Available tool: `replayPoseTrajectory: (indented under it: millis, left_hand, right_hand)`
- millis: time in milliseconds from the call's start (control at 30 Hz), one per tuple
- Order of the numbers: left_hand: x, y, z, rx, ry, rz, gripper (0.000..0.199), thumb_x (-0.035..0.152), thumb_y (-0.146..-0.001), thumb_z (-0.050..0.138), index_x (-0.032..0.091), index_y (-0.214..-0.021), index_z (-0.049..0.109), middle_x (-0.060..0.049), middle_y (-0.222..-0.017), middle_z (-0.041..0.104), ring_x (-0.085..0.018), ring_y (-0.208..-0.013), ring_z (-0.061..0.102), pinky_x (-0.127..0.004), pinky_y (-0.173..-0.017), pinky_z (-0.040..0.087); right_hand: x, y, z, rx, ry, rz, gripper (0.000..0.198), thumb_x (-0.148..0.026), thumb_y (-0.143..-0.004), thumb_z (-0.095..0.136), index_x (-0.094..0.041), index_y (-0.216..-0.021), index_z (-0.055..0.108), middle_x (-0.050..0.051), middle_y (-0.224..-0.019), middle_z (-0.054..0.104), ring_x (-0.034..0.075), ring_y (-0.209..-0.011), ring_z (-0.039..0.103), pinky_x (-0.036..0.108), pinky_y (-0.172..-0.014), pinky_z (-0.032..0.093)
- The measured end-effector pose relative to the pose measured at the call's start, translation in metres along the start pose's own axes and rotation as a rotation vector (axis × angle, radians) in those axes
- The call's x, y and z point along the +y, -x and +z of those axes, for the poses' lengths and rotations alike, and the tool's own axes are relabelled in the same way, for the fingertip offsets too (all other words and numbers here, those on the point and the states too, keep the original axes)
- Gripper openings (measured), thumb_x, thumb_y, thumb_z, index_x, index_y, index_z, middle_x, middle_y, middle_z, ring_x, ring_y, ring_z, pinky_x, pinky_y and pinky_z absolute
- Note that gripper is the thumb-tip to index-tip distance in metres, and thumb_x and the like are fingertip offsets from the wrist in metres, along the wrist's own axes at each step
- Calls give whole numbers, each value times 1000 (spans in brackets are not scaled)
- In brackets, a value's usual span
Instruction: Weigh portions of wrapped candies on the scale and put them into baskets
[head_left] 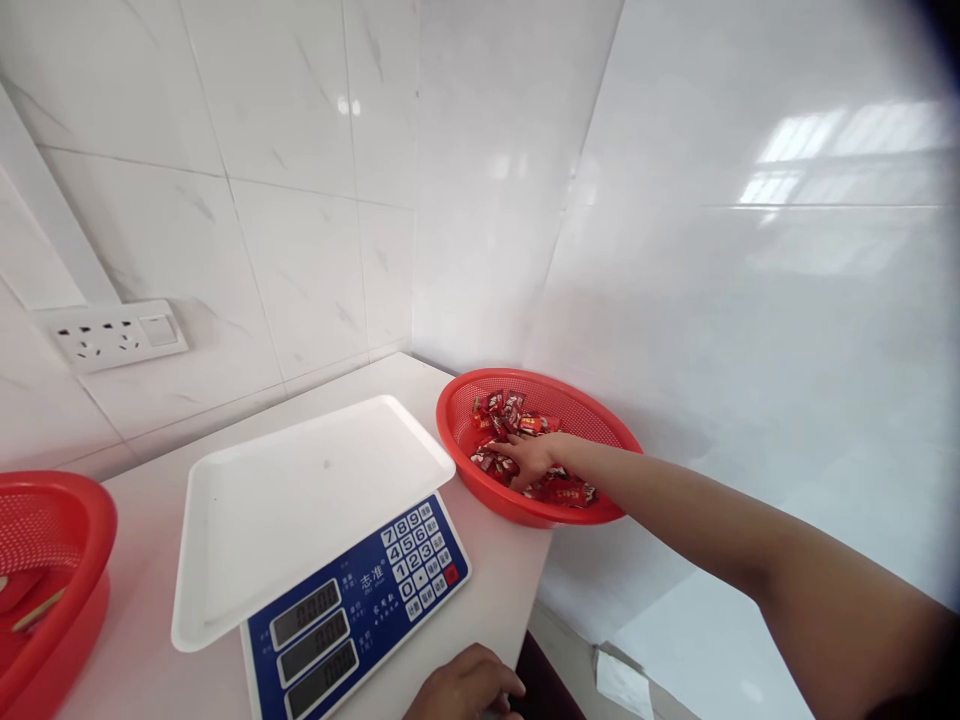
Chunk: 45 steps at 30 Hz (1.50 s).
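Note:
My right hand (529, 458) reaches into a red plastic basket (495, 495) with a perforated wall. Its fingers are spread over small red snack packets (570, 492), touching some of them without gripping any that I can see. Several more packets show around the fingers. At the bottom edge, my left hand (466, 688) rests by the front edge of the table, its fingers curled and nothing visible in them; the picture cuts off part of it. A digital weighing scale (360, 600) stands between the hands and the wall, with a bare white tray (315, 510).
Another red basket (101, 530) stands at the left on the white table (510, 590), with red items partly visible inside. A socket panel (112, 335) is on the tiled wall. The right basket sits in the corner, overhanging the table edge; a paper-like white piece (624, 685) lies below.

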<state>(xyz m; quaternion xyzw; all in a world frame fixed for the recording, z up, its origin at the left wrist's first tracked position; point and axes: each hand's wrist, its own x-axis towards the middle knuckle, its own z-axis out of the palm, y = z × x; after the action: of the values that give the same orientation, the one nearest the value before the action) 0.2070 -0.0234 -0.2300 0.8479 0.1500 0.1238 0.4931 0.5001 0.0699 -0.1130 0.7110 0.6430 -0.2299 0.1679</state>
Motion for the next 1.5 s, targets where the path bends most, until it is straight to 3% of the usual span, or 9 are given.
replayPoseTrajectory:
  millis: [100, 300, 433, 733, 867, 1000, 1133, 1233, 1500]
  left_hand:
    - [-3, 0, 2, 17, 2, 12, 21, 23, -77, 58, 23, -97, 65, -4, -93, 64, -13, -77, 61, -19, -74, 47]
    - [-2, 1, 3, 26, 10, 6, 23, 19, -76, 57, 23, -97, 65, -4, -93, 63, -13, -77, 61, -20, -75, 47]
    - [0, 1, 1, 11, 4, 16, 24, 17, -75, 58, 22, -98, 64, -4, -95, 63, -13, -78, 61, -20, -75, 47]
    - [-2, 0, 2, 15, 5, 26, 25, 15, -74, 59, 22, -97, 65, -4, -95, 64, -13, -77, 62, -21, -74, 48]
    - [3, 1, 0, 23, -16, 24, 27, 17, -73, 60, 22, -99, 65, -5, -96, 65, -14, -78, 63, -22, -75, 49]
    - [17, 6, -5, 39, 6, 10, 29, 18, -74, 59, 20, -102, 66, -6, -99, 65, -15, -80, 64, -23, -77, 50]
    - [23, 9, -8, 26, 0, -12, 30, 21, -75, 60, 20, -105, 66, -7, -99, 65, -16, -82, 64, -24, -80, 49]
    - [17, 9, -5, 17, 9, -10, 29, 26, -78, 59, 22, -107, 64, -6, -102, 64, -16, -86, 63, -24, -83, 48]
    - [5, 10, -1, -34, -6, -10, 30, 35, -83, 55, 25, -111, 61, -4, -108, 61, -17, -95, 61, -27, -87, 46]
  right_hand:
    - [-4, 1, 9, 52, -6, 3, 103, -47, -56, 72, -28, -142, 19, 14, -145, 24, 38, -125, 34, 44, -89, 39]
    - [-10, 11, 7, 230, -44, -42, 61, -10, -62, 62, -23, -120, 51, 12, -118, 55, 31, -102, 55, 32, -76, 44]
    - [-4, 18, -9, 343, -136, -87, 47, -10, -69, 56, -22, -113, 51, 8, -105, 61, 25, -91, 59, 28, -70, 45]
    - [3, 35, -32, 545, -343, -110, 42, -13, -71, 56, -21, -111, 48, 4, -107, 59, 19, -87, 59, 24, -68, 47]
    - [-26, 41, -53, 612, -567, -202, 40, -15, -71, 57, -20, -109, 48, 3, -102, 61, 17, -85, 59, 23, -69, 48]
    - [-77, 37, -66, 517, -707, -357, 42, -14, -68, 62, -21, -108, 50, 0, -92, 61, 14, -77, 59, 22, -64, 48]
    - [-135, 23, -64, 420, -822, -473, 42, -18, -68, 66, -21, -107, 49, 1, -93, 59, 12, -69, 58, 21, -55, 48]
    - [-166, 11, -59, 402, -873, -550, 44, -19, -69, 68, -22, -109, 48, 3, -99, 58, 13, -76, 60, 22, -61, 51]
    - [-178, -9, -52, 350, -668, -552, 60, -29, -68, 70, -28, -122, 42, 3, -112, 56, 17, -88, 60, 23, -64, 50]
